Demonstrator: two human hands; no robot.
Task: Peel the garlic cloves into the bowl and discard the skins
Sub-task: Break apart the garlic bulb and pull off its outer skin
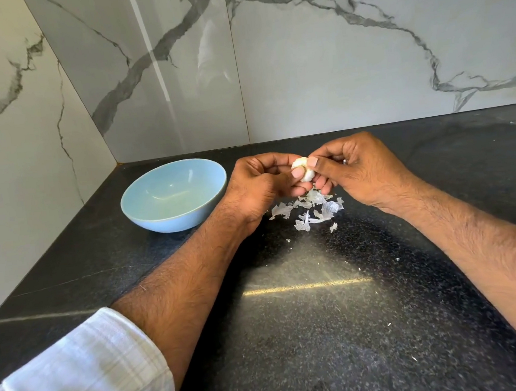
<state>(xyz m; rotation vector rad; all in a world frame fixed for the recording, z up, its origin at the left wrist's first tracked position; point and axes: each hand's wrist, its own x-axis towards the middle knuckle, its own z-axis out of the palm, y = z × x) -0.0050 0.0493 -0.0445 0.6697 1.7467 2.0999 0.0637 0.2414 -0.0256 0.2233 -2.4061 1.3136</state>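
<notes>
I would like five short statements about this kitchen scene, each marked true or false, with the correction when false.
1. Both hands hold the garlic. True: the left hand and right hand pinch it together.
2. The bowl is red. False: it is light blue.
3. Garlic skins lie on the counter below the hands. True.
4. The bowl is right of the hands. False: it sits to their left.
5. Skins fill the bowl. False: no skins show inside it.
</notes>
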